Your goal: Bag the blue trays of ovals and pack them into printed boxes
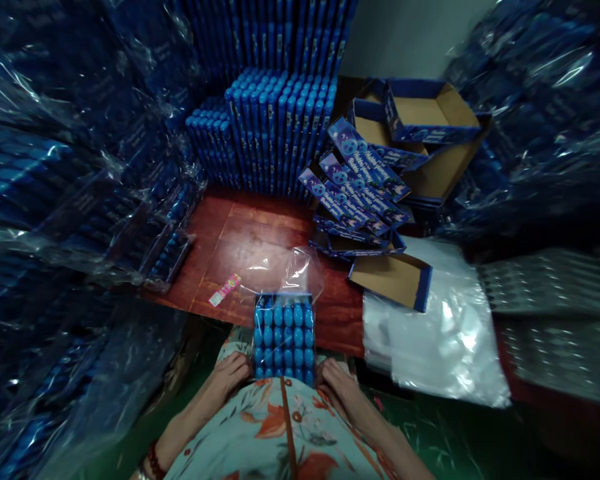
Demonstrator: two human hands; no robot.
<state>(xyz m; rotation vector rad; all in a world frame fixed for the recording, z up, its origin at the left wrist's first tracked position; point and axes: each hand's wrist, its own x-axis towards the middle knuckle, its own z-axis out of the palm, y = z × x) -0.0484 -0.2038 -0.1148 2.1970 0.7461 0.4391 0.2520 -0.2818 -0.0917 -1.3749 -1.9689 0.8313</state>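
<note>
A blue tray of blue tubes stands at the near edge of the reddish table, pressed against my body. A clear plastic bag sits over its far end. My left hand grips the tray's left side. My right hand grips its right side.
Wrapped packs of blue tubes tower on the left and right. Upright tubes are stacked at the back. Flat blue box lids and empty cardboard trays lie at right, with a pile of clear bags. A small pink sticker lies on the table.
</note>
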